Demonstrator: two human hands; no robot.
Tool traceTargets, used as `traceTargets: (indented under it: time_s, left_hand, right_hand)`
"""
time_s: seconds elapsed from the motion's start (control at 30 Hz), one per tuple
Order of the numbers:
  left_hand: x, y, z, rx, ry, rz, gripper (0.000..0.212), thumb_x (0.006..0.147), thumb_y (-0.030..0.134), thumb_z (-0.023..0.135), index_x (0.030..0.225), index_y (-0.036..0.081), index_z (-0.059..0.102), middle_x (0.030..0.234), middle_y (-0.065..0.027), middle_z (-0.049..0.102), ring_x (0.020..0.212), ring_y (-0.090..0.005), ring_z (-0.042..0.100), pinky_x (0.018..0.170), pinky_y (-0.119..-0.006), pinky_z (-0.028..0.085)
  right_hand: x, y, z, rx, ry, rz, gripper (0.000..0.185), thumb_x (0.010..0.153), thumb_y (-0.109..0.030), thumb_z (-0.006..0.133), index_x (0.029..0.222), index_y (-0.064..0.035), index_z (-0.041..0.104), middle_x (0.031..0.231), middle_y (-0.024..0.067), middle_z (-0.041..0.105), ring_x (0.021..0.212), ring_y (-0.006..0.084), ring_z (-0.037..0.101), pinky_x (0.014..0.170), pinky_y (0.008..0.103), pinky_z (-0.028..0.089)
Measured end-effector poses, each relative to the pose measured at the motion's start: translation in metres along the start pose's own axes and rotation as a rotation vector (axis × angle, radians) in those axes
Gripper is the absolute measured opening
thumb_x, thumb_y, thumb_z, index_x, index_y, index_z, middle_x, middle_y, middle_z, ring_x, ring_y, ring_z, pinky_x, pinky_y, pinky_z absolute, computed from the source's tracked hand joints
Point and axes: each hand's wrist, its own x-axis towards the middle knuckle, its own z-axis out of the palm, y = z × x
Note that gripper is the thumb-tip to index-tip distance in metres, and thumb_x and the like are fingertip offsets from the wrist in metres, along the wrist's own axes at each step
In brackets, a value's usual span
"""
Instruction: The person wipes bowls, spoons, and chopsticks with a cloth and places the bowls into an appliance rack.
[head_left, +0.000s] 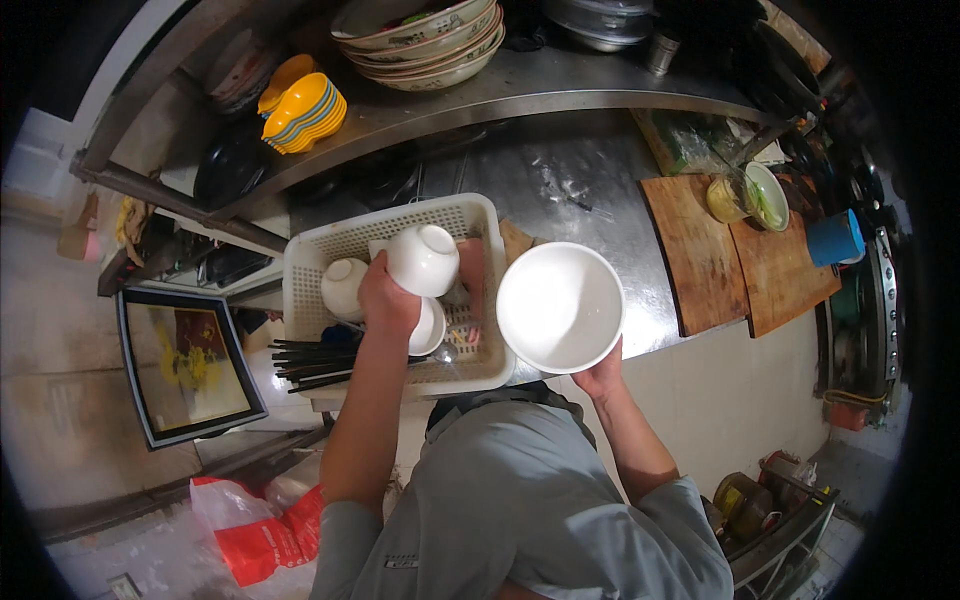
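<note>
My left hand (390, 298) grips a white bowl (424, 261), its foot turned up, over a white plastic basket (491, 247). In my right hand (602, 373) is a larger white bowl (561, 307), its open mouth facing me, just right of the basket. Inside the basket sit another upturned white bowl (343, 287) and a small white bowl (428, 328), partly covered by my left hand. Black chopsticks (311, 364) stick out over the basket's left front side. A metal spoon (446, 352) and a pink item (472, 274) also lie in it.
A steel shelf (570, 82) above the counter bears stacked patterned bowls (427, 60) and yellow scalloped dishes (306, 112). Wooden cutting boards (694, 255) lie to the right, with a blue cup (834, 238) and a bowl of greens (766, 196). A red-and-white plastic bag (262, 532) is at lower left.
</note>
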Motion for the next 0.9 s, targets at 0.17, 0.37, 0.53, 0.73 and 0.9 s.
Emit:
traceTargets:
  time_s: [0.17,0.37,0.53,0.73,0.9]
  left_hand:
    - [-0.068,0.086,0.092,-0.199,0.078,0.034,0.024,0.092,0.011,0.045,0.111,-0.002,0.050,0.113,-0.0104,0.052,0.104,-0.0172,0.050,0.094,-0.030,0.037]
    - [-0.115,0.090,0.120,1.010,-0.670,1.084,0.022,0.071,0.008,0.065,0.090,0.000,0.057,0.087,-0.0104,0.060,0.084,-0.0283,0.058,0.074,-0.040,0.045]
    - [-0.124,0.074,0.129,1.161,-0.782,1.219,0.030,0.074,0.019,0.067,0.098,0.002,0.059,0.092,-0.0096,0.063,0.087,-0.0234,0.060,0.081,-0.038,0.043]
    - [-0.125,0.054,0.093,0.982,-0.389,0.960,0.042,0.077,0.030,0.065,0.106,0.001,0.054,0.110,-0.0164,0.056,0.106,-0.0255,0.052,0.090,-0.041,0.039]
    - [-0.089,0.012,0.011,1.641,-0.215,0.305,0.032,0.076,0.027,0.064,0.094,0.001,0.057,0.092,-0.0162,0.061,0.090,-0.0322,0.057,0.080,-0.040,0.045]
  right_hand:
    - [-0.002,0.001,-0.003,0.021,0.004,0.021,0.045,0.085,-0.030,0.049,0.122,-0.0042,0.045,0.118,0.0110,0.053,0.108,0.0243,0.054,0.090,0.0397,0.048]
    - [-0.002,0.003,0.006,0.001,-0.036,0.039,0.047,0.085,-0.031,0.048,0.123,-0.0043,0.044,0.120,0.0107,0.052,0.109,0.0243,0.053,0.092,0.0385,0.047]
    - [-0.003,0.004,0.011,-0.058,-0.037,-0.020,0.049,0.086,-0.033,0.045,0.126,-0.0045,0.043,0.121,0.0121,0.052,0.110,0.0253,0.052,0.095,0.0383,0.044]
    - [0.003,0.003,-0.021,0.062,-0.004,0.059,0.052,0.091,-0.042,0.038,0.129,-0.0069,0.041,0.129,0.0091,0.047,0.116,0.0249,0.048,0.097,0.0388,0.042]
    - [0.011,0.003,-0.028,0.080,-0.004,0.079,0.054,0.091,-0.045,0.038,0.129,-0.0071,0.041,0.129,0.0094,0.047,0.116,0.0248,0.048,0.096,0.0397,0.043]
